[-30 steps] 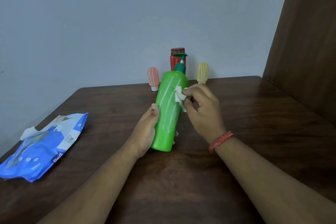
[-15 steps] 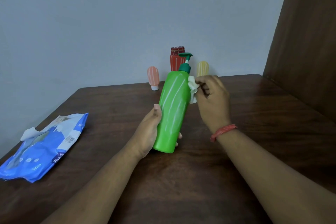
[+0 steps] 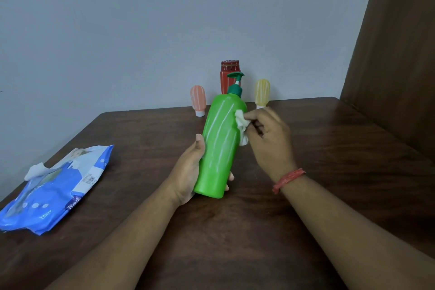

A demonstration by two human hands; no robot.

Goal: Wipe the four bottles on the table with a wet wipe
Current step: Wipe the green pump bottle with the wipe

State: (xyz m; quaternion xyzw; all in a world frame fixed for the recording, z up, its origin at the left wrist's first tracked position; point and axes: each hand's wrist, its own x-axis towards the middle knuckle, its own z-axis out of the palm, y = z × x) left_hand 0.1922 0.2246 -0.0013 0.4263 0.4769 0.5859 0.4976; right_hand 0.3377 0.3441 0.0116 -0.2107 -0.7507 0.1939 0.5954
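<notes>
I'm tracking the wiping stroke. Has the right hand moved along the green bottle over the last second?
Yes. The right hand, pinching the wet wipe, went up the green bottle toward the yellow bottle, then dipped slightly.

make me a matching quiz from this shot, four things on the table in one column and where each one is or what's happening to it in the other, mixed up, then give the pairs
Things
1. tall green plastic pump bottle
2. crumpled white wet wipe
3. blue plastic wipes pack
4. small yellow squeeze tube

Places or states
A. lying flat at the table's left edge
B. standing on its cap at the back by the wall
C. pinched in the right hand
D. tilted, gripped low down by the left hand

Pairs: 1-D, 2-C, 3-A, 4-B
</notes>
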